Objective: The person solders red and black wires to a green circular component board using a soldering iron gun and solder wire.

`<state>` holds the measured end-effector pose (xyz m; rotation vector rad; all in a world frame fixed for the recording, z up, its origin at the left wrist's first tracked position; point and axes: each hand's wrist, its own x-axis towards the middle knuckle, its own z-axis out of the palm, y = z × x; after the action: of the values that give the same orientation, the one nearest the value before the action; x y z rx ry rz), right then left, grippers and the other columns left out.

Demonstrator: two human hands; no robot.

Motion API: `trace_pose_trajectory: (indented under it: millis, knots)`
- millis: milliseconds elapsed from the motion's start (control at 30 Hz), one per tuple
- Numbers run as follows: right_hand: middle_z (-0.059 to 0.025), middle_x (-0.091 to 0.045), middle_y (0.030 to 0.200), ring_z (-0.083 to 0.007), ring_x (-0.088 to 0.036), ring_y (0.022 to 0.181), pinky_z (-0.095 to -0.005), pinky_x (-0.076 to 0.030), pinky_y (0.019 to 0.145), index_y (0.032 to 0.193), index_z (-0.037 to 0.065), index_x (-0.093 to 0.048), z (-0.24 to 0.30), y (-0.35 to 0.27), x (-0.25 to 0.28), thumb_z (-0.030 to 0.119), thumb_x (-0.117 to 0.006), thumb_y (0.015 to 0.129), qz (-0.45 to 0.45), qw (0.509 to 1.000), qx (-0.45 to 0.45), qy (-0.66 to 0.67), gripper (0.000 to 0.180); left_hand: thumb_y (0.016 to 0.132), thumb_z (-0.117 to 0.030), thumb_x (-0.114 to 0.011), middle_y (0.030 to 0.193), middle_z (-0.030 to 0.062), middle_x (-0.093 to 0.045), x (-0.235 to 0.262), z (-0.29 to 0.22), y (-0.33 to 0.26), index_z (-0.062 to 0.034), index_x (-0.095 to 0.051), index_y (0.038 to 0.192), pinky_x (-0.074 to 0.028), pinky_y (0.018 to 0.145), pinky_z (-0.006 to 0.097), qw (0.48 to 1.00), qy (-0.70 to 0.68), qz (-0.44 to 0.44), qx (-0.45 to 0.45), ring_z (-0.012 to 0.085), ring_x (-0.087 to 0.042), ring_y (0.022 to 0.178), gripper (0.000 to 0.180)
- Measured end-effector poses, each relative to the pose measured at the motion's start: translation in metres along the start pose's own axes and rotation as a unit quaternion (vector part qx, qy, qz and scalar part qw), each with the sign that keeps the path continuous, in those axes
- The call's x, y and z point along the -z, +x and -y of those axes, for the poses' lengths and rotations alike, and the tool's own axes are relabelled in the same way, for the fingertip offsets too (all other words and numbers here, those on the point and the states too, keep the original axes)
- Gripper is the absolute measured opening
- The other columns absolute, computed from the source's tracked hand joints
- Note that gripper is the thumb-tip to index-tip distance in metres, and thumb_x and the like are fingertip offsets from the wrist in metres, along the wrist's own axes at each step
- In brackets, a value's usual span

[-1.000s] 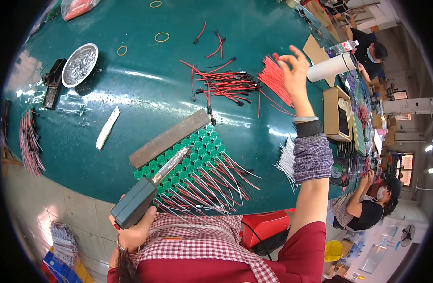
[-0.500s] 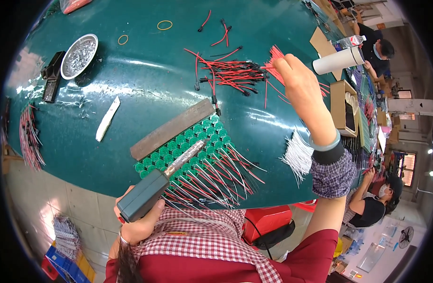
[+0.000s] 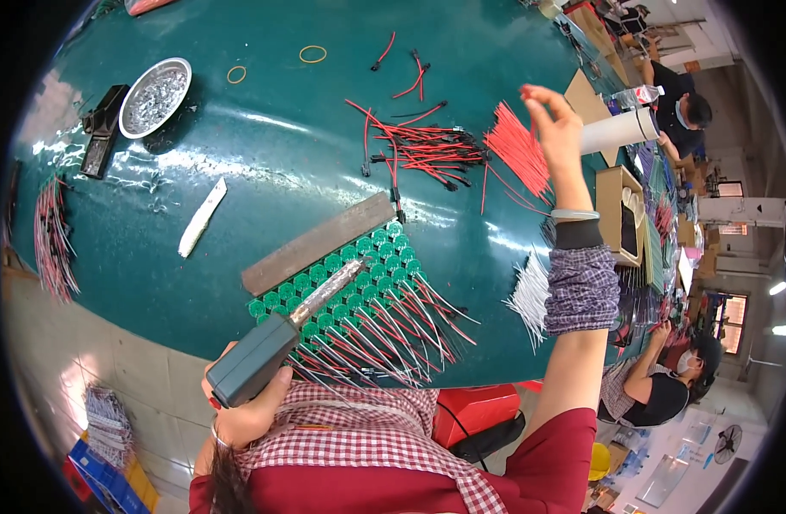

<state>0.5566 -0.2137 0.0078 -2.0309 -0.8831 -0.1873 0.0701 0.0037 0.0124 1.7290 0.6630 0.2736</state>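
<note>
My left hand [image 3: 254, 413] is wrapped round the dark grey body of a soldering iron [image 3: 258, 358]. Its metal tip reaches over rows of round green circuit boards [image 3: 352, 283]. Red and white wires [image 3: 384, 338] trail from the boards' near side, and a flat brown bar [image 3: 320, 242] lies along their far side. My right hand [image 3: 561, 128] is raised beside a bundle of red wires [image 3: 517, 150], thumb and forefinger brought together. Something red shows at those fingertips; whether it is a wire end I cannot tell.
Black-ended red leads [image 3: 431, 150] lie mid-table, white wires [image 3: 530, 291] at right. A metal bowl [image 3: 156, 98], a black holder [image 3: 102, 133] and a white strip [image 3: 203, 218] are at left. A white tumbler [image 3: 620, 131] and cardboard box [image 3: 611, 214] stand right; two people work beyond.
My right hand has lifted off the red wire bundle and turned upward, uncovering more of it. The soldering iron stays in my left hand, nearly still. The whole view has shifted slightly.
</note>
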Motion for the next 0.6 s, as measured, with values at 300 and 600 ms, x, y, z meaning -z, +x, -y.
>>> trace_pose_trajectory:
  millis: [300, 600]
  knots:
    - [-0.0088, -0.071, 0.103, -0.0137, -0.067, 0.097, -0.024, -0.049, 0.088, 0.107, -0.002, -0.067, 0.059, 0.023, 0.019, 0.006, -0.065, 0.095, -0.072, 0.984, 0.0, 0.164, 0.015, 0.073, -0.003, -0.076, 0.081, 0.0082, -0.067, -0.005, 0.002, 0.007, 0.0019, -0.071, 0.098, -0.05, 0.061, 0.027, 1.0, -0.023, 0.003, -0.017, 0.0152, -0.064, 0.067, 0.027]
    - [-0.0065, -0.071, 0.095, -0.0111, -0.067, 0.088, -0.0228, -0.051, 0.079, 0.104, -0.003, -0.067, 0.049, 0.022, 0.025, 0.004, -0.065, 0.093, -0.02, 0.998, -0.028, 0.05, 0.014, 0.073, -0.003, -0.077, 0.082, 0.0081, -0.068, -0.006, 0.001, 0.006, 0.0014, -0.071, 0.097, -0.051, 0.061, 0.027, 0.999, -0.036, 0.005, -0.008, 0.0154, -0.066, 0.067, 0.025]
